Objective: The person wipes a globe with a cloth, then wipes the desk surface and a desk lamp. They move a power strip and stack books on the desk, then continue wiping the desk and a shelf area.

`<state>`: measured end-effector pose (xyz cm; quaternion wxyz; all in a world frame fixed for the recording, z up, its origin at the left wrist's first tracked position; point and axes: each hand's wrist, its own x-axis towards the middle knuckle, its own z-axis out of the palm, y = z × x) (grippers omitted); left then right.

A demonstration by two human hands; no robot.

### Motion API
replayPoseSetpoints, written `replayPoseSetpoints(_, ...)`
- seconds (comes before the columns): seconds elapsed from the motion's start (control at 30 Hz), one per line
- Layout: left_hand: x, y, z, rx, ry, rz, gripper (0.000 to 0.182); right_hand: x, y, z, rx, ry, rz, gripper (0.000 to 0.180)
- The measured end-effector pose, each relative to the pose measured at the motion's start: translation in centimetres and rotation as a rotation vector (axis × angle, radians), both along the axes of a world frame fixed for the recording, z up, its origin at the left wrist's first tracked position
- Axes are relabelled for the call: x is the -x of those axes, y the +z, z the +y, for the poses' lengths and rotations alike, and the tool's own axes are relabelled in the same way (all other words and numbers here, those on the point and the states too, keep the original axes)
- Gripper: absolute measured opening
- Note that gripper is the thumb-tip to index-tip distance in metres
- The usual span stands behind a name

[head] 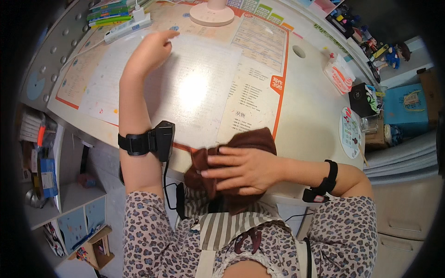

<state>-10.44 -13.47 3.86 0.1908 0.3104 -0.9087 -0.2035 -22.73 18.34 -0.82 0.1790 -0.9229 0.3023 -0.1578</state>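
My right hand (243, 170) lies spread over a dark brown cloth (255, 137), pressing it at the desk's near edge; part of the cloth hangs over that edge above a striped apron (222, 231). My left hand (156, 48) reaches across the left part of the desk, over a translucent sheet (187, 73) that reflects a bright glare. Its index finger points to the right, the other fingers are curled, and nothing shows in it. Beneath the sheet lies a printed desk mat (257, 83) with an orange border. Both forearms wear black straps with small devices.
A white power strip (128, 27) with a plug stands near stacked books (107, 14) at the back left. A lamp base (212, 14) is at the back. On the right are a tissue pack (339, 74), a black box (361, 99) and a round printed board (350, 133).
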Motion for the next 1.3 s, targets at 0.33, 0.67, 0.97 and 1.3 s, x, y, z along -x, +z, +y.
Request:
replayPoseSetpoints(0.33,-3.5,-0.3,-2.7,0.024,-0.223,-0.213,0.031,13.8,0.6,-4.2,0.094,-0.407,0.191,0.044)
replayPoseSetpoints(0.67,-3.9,0.4,-2.4,-0.095,-0.214,-0.18,0.021,27.4,-2.2,-23.9,0.22,-0.955,0.204,0.043)
replayPoseSetpoints(0.97,-4.5,-0.1,-2.3,-0.035,-0.192,-0.11,0.032,29.5,-3.0,-31.6,0.255,-0.932,0.173,0.044)
replayPoseSetpoints(1.3,-4.7,-0.4,-2.9,-0.038,-0.189,-0.1,0.03,19.3,-3.1,-22.3,0.261,-0.998,0.218,0.049)
